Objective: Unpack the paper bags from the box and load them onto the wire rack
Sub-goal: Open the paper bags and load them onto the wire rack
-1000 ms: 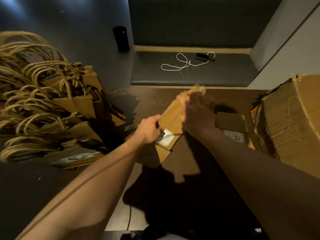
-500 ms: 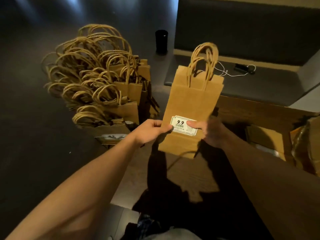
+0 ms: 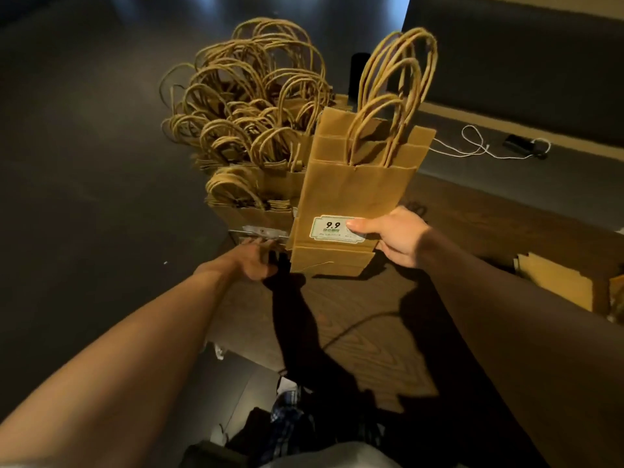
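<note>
My right hand [image 3: 395,236] grips a small stack of flat brown paper bags [image 3: 354,194] held upright, thumb on the white "9.9" label [image 3: 329,228], twisted handles pointing up. To the left of it stands the rack's load of brown bags [image 3: 250,136], a dense cluster with looped handles. My left hand [image 3: 256,261] reaches to the front foot of that cluster, at the metal rack edge [image 3: 260,233]; its fingers touch there, and whether they grip it is unclear. The box is out of view except for cardboard flaps [image 3: 553,282] at the right.
A wooden surface [image 3: 364,332] lies under my arms. Behind it runs a dark bench [image 3: 506,177] with a white cable and a small black device [image 3: 515,143]. A black cylinder [image 3: 359,72] stands behind the bags. Dark floor spreads to the left.
My left hand let go of the held bags and dropped to the foot of the rack. The right hand alone now carries the bags, closer to the cluster. The view swung left.
</note>
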Demonstrator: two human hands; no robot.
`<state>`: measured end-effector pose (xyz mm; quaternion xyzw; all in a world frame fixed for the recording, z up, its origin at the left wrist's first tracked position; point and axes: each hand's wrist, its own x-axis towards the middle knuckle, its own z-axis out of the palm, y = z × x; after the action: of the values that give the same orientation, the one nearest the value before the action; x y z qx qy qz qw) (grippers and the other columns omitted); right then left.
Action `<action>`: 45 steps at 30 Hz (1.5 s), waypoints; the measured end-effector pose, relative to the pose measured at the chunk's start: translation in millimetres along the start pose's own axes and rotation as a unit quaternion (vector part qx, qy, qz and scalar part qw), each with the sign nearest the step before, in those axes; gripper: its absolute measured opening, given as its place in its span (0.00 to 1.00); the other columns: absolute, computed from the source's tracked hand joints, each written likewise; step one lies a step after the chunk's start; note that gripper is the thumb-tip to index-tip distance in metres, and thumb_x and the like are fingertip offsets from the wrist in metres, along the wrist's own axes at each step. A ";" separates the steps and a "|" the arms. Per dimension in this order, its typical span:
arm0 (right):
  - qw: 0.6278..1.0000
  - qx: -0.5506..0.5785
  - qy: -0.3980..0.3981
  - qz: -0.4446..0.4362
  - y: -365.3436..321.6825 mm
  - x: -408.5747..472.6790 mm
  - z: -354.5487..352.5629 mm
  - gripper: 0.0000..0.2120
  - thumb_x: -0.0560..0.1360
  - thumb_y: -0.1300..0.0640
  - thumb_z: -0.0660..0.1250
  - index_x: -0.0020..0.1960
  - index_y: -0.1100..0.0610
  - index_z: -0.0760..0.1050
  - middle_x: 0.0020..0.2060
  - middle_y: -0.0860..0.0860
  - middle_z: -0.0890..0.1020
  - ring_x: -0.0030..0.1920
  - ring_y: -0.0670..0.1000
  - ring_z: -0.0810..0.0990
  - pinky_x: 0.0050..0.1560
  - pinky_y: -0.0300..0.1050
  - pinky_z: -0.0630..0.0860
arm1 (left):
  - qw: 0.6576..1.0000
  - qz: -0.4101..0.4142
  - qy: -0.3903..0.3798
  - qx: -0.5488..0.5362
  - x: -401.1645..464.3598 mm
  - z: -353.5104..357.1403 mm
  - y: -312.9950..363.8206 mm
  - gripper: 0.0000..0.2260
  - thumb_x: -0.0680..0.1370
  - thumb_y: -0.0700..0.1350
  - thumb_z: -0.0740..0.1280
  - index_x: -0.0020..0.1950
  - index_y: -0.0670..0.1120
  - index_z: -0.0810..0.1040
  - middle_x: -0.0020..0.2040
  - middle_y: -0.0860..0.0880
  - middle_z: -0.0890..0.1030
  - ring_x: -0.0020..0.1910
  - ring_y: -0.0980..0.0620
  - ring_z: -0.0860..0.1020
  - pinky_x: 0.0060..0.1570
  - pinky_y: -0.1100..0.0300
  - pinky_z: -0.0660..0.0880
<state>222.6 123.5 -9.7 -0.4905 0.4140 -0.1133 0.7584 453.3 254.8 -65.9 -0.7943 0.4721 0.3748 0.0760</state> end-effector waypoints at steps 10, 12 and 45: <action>0.988 0.026 0.104 -0.113 -20.9 13.3 34.7 0.12 0.72 0.62 0.74 0.54 0.63 0.81 0.53 0.57 0.85 0.55 0.56 0.83 0.63 0.55 0.76 | 0.992 0.011 0.117 0.052 9.3 40.5 -2.3 0.36 0.80 0.47 0.63 0.81 0.44 0.45 0.81 0.40 0.38 0.79 0.38 0.39 0.78 0.44 0.48; 0.986 0.008 0.123 -0.115 -17.0 19.2 42.6 0.17 0.69 0.56 0.77 0.54 0.63 0.81 0.50 0.56 0.85 0.53 0.56 0.84 0.61 0.57 0.77 | 0.993 -0.018 0.101 0.058 9.6 46.1 0.9 0.37 0.80 0.48 0.62 0.81 0.44 0.44 0.79 0.38 0.35 0.79 0.35 0.38 0.77 0.42 0.51; 0.954 -0.175 0.241 -0.034 72.1 100.9 91.1 0.34 0.58 0.36 0.77 0.57 0.56 0.78 0.50 0.50 0.83 0.49 0.49 0.83 0.40 0.34 0.77 | 0.996 0.019 0.068 -0.046 49.1 -10.7 -90.8 0.16 0.79 0.57 0.63 0.58 0.48 0.80 0.53 0.46 0.82 0.53 0.44 0.79 0.55 0.54 0.77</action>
<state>336.8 160.0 -106.3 -0.5872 0.5809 -0.1802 0.5341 545.5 265.0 -112.2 -0.8115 0.4733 0.3428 -0.0003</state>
